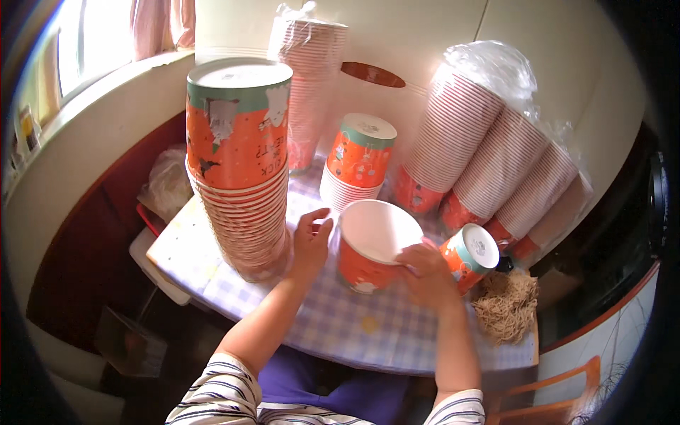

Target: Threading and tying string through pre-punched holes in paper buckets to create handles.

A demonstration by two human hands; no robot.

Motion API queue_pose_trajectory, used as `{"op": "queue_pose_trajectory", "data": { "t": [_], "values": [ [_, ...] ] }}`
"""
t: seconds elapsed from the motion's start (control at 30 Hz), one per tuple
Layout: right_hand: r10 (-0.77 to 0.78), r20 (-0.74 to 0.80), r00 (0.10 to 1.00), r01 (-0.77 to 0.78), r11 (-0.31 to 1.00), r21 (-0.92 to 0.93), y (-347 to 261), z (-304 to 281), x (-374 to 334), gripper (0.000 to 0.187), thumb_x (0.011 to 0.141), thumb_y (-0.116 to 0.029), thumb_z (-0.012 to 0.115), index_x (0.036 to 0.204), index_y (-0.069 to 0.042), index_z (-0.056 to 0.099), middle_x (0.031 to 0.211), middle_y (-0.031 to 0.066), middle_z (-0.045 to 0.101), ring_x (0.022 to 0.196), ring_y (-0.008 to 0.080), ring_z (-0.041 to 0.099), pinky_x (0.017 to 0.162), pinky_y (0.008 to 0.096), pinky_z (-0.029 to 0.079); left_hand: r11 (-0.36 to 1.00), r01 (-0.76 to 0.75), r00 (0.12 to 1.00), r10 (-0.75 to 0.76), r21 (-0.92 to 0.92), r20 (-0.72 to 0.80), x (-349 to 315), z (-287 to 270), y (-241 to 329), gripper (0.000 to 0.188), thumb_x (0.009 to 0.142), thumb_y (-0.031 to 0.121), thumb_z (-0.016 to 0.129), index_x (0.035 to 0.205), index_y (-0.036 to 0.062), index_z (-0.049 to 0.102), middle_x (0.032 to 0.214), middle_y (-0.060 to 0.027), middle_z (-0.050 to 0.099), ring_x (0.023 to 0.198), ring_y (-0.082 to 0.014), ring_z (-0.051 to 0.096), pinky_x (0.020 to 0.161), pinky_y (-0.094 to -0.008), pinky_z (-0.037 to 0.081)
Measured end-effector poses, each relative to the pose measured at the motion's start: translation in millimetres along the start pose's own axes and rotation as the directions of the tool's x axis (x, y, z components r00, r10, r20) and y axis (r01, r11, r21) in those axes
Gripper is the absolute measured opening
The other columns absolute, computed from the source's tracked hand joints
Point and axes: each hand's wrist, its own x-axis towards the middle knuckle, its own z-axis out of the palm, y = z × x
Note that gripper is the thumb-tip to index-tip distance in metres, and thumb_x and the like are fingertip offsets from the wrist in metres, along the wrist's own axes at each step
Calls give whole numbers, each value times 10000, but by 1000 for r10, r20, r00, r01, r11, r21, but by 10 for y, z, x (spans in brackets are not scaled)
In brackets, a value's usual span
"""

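Observation:
A large orange paper bucket point(368, 273) with a white inside stands upright on the table in front of me. My right hand point(427, 269) pinches its rim on the right side. To the left of the bucket, my left hand point(312, 237) is open with its fingers curved apart, holding nothing. Close by that hand rises a tall stack of upside-down orange paper buckets point(241, 156) with green bands. Behind the bucket is a shorter stack of upside-down orange cups point(361, 152). A smaller orange and green cup point(469, 256) stands upside down just right of my right hand.
Several plastic-wrapped stacks of paper cups point(457, 127) lean against the wall at the back right. Another wrapped stack point(308, 78) stands at the back left. A heap of tan shredded paper point(506, 306) lies at the right edge of the checked tablecloth point(319, 319).

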Motion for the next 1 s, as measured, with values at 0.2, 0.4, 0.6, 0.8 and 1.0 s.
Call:
{"op": "queue_pose_trajectory", "data": {
  "t": [0.2, 0.4, 0.6, 0.8, 1.0],
  "values": [
    [198, 93, 976, -180, 969, -170, 277, -420, -339, 176, 668, 41, 597, 789, -81, 637, 1021, 83, 614, 1153, 340, 501, 1061, 499, 271, 993, 75, 941, -42, -87, 335, -339, 293, 89, 248, 860, 204, 625, 1032, 28, 591, 873, -3, 583, 692, -57, 495, 608, -210, 425],
    [199, 35, 979, -173, 917, -359, 138, -402, -345, 257, 676, 27, 597, 906, -79, 634, 1052, 107, 603, 1148, 327, 499, 1040, 502, 297, 998, -46, 910, 24, 43, 415, -501, 225, 76, 317, 758, 259, 733, 908, 27, 577, 815, -32, 563, 682, -109, 519, 601, -268, 441],
    [270, 3, 963, -268, 957, -107, -337, -117, -206, 406, 713, -46, 634, 1112, -73, 566, 1058, 124, 609, 1043, 322, 557, 958, 443, 399, 968, -146, 898, 44, 204, 438, -606, 278, 177, 333, 731, 249, 749, 874, 6, 572, 811, -92, 549, 659, -181, 540, 609, -298, 454],
    [410, -28, 912, -411, 912, -11, -442, 191, -115, 327, 801, -34, 603, 1127, -33, 577, 1017, 146, 626, 934, 245, 634, 742, 319, 523, 989, -101, 862, 31, 111, 506, -611, 311, 122, 184, 767, 159, 710, 799, 12, 603, 797, -65, 558, 656, -133, 525, 587, -273, 445],
    [470, -3, 882, -464, 871, 159, -302, 307, -185, 283, 837, 37, 529, 1117, 35, 574, 1054, 145, 621, 909, 191, 641, 740, 282, 550, 970, -198, 871, 107, 142, 480, -657, 321, 175, 177, 767, 143, 701, 847, 25, 598, 805, -69, 558, 665, -137, 523, 597, -274, 448]
  ]
}}
